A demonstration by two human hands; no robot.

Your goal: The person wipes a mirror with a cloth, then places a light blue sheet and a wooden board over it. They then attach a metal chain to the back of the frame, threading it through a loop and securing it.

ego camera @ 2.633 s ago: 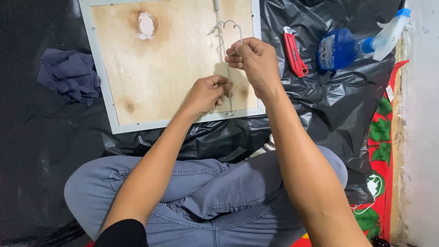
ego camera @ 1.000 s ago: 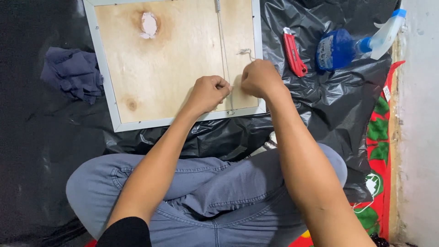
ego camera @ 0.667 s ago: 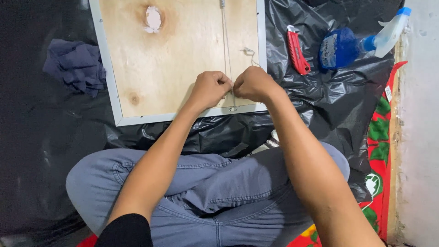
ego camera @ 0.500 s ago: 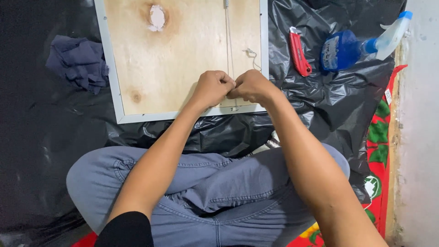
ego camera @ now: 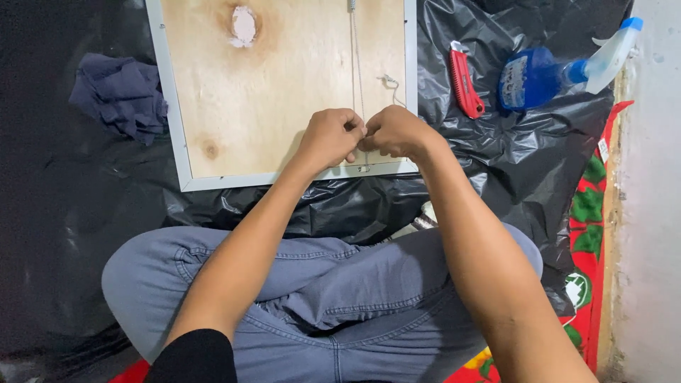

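I am pinching the thin hanging wire (ego camera: 357, 78) with both my left hand (ego camera: 330, 137) and right hand (ego camera: 395, 132), fingers clenched on it just above the lower edge of the white-framed plywood backing (ego camera: 248, 92). I judge the wire's end is being fastened; next calls for steady tension, keeping the strand between the fingertips.

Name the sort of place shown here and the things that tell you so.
Probably a home floor used as a makeshift craft spot: black plastic sheet spread under a wooden frame back, with a cutter and spray bottle beside it.

At two o'clock I see a blue spray bottle (ego camera: 539, 76) lying sideways. Its pale rectangular label (ego camera: 516, 74) faces up.
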